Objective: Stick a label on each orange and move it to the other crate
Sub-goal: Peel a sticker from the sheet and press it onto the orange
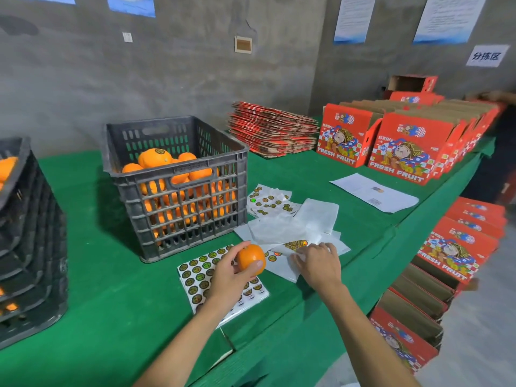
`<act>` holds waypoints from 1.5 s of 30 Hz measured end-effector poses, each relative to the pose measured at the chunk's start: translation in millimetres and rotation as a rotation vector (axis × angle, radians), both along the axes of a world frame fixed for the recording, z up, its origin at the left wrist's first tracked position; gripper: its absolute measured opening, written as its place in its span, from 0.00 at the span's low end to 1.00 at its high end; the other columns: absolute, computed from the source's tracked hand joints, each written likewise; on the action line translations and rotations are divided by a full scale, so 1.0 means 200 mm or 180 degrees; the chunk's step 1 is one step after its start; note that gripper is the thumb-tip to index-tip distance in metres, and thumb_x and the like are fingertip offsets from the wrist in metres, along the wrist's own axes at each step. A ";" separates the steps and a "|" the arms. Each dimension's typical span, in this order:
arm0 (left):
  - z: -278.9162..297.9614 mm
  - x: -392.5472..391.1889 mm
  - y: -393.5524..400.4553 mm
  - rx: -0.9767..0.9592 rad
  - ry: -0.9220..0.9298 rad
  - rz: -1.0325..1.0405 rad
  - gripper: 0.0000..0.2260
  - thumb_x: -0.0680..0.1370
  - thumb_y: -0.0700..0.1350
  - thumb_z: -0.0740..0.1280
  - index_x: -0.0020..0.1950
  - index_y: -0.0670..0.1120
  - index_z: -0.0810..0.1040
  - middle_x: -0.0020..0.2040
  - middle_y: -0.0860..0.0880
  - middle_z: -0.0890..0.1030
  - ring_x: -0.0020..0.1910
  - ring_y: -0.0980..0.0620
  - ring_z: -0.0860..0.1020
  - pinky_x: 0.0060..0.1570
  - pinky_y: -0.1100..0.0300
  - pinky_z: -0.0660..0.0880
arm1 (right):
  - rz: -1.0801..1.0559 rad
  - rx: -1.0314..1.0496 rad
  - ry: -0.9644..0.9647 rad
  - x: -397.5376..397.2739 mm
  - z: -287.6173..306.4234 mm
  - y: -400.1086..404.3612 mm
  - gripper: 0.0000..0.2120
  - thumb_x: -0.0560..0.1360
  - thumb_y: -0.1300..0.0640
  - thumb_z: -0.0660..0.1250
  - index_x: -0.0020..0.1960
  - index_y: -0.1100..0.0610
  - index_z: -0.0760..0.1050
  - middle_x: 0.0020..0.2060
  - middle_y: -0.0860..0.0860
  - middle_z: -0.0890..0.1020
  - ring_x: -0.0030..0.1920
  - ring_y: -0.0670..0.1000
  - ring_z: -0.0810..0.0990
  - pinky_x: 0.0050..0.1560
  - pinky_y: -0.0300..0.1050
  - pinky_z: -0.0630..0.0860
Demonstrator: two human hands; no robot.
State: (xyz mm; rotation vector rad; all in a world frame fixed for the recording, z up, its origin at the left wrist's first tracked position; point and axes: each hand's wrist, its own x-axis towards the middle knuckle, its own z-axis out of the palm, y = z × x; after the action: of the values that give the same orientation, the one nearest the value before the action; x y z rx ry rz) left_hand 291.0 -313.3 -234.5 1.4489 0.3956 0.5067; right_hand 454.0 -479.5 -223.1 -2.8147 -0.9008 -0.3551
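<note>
We hold one orange (251, 259) in our left hand (229, 275), the grip curled round it above a sheet of round labels (195, 277) on the green counter (111, 289). Our right hand (317, 263) lies on loose white backing papers (290, 227), fingers bent at a partly peeled label sheet (296, 244); whether they pinch a label we cannot tell. Just behind stands a dark crate (178, 185) piled with oranges. A second crate (25, 233), cut off at the left edge, shows little of its fruit. Flat cartons (272, 129) and red fruit boxes (402, 146) line the back.
</note>
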 end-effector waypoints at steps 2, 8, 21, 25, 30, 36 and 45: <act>0.00 -0.01 0.01 -0.0005 -0.0019 0.0017 0.22 0.71 0.48 0.80 0.60 0.69 0.81 0.66 0.51 0.76 0.57 0.47 0.83 0.54 0.46 0.83 | 0.0151 0.0224 -0.0035 -0.01 0.02 0.01 0.14 0.82 0.45 0.60 0.55 0.47 0.84 0.51 0.48 0.85 0.54 0.53 0.79 0.66 0.48 0.66; 0.01 -0.07 0.08 -0.0053 -0.0202 0.0288 0.24 0.74 0.44 0.79 0.65 0.62 0.79 0.65 0.49 0.78 0.55 0.49 0.85 0.52 0.51 0.84 | 0.0939 0.1237 -0.0343 -0.15 0.08 0.12 0.06 0.77 0.53 0.68 0.50 0.52 0.83 0.44 0.46 0.84 0.46 0.51 0.79 0.52 0.48 0.73; 0.08 -0.83 0.55 -0.0170 -0.0514 0.1613 0.22 0.73 0.45 0.79 0.65 0.57 0.81 0.51 0.61 0.85 0.52 0.50 0.86 0.45 0.58 0.83 | 0.2335 0.1693 -0.0444 -0.92 0.00 0.83 0.03 0.77 0.57 0.72 0.50 0.54 0.83 0.42 0.48 0.83 0.41 0.52 0.78 0.45 0.48 0.75; 0.05 -1.14 0.65 0.0029 -0.0450 0.2138 0.18 0.75 0.49 0.77 0.62 0.63 0.81 0.57 0.57 0.83 0.53 0.52 0.86 0.46 0.58 0.84 | 0.2774 0.1580 -0.0265 -1.21 -0.06 0.99 0.06 0.78 0.56 0.69 0.51 0.53 0.84 0.44 0.47 0.84 0.44 0.52 0.80 0.48 0.49 0.77; 0.03 -1.42 0.73 0.0483 -0.0043 0.2458 0.20 0.74 0.56 0.76 0.64 0.69 0.78 0.61 0.57 0.81 0.53 0.55 0.85 0.48 0.59 0.83 | 0.3042 0.1008 -0.0087 -1.46 -0.12 1.09 0.09 0.79 0.52 0.64 0.52 0.50 0.84 0.46 0.46 0.85 0.47 0.52 0.80 0.50 0.48 0.77; 0.00 -1.48 0.76 0.0677 0.0131 0.2283 0.21 0.77 0.53 0.75 0.67 0.68 0.76 0.64 0.53 0.81 0.56 0.53 0.84 0.56 0.52 0.82 | 0.3100 0.0280 0.0804 -1.48 -0.13 1.13 0.21 0.80 0.38 0.60 0.62 0.49 0.82 0.60 0.46 0.83 0.60 0.51 0.76 0.62 0.49 0.71; -0.03 -1.15 0.74 0.0430 0.0100 0.1619 0.22 0.77 0.53 0.75 0.70 0.63 0.75 0.65 0.50 0.79 0.59 0.52 0.83 0.62 0.47 0.80 | 0.1532 0.0673 0.1101 -1.15 -0.02 1.19 0.11 0.81 0.52 0.67 0.60 0.56 0.80 0.56 0.53 0.79 0.59 0.55 0.78 0.60 0.48 0.77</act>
State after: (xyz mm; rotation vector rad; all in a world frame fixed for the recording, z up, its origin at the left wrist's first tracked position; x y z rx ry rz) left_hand 61.8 -165.7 -241.4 1.4858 0.7753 0.9327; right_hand 223.3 -241.9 -226.7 -2.2705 -1.3123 0.0959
